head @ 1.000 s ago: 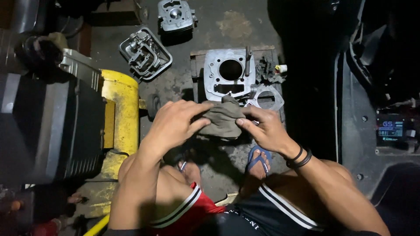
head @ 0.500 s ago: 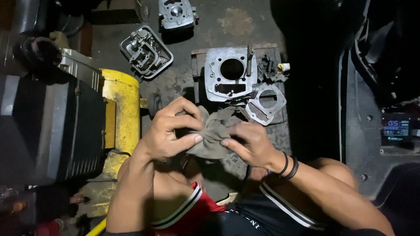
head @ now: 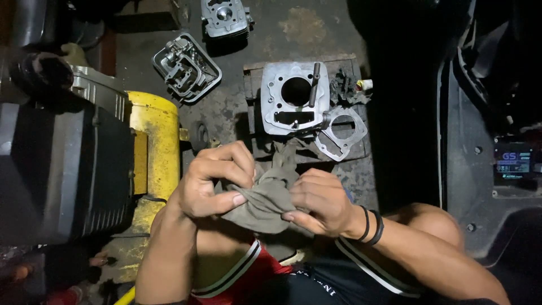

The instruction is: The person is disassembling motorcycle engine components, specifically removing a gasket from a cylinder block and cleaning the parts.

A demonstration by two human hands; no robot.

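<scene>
Squatting over the stained concrete floor [head: 316,28], the person works between a big black machine housing [head: 62,169] with a yellow tank [head: 155,141] at the floor's left edge and a dark moulded panel [head: 485,186] along its right edge. Ahead of the knees lies a dark board [head: 254,73], and on it sits a grey cylinder block [head: 293,99] with a round bore, a thin gasket [head: 341,133] leaning off its right corner. Farther back on the floor rest a cylinder head cover [head: 186,68] and another finned casting [head: 226,17].

Both hands are clenched on a crumpled grey-brown rag [head: 268,197], held in the air just this side of the board's near edge, above the lap. The left hand [head: 217,181] pinches the rag's left side, fingers curled over and thumb pressed against the cloth. The right hand [head: 319,200], two dark bands at its wrist, grips the right side with its fingers folded tight. The rag bunches up between the two fists, and a loose fold hangs below them.
</scene>
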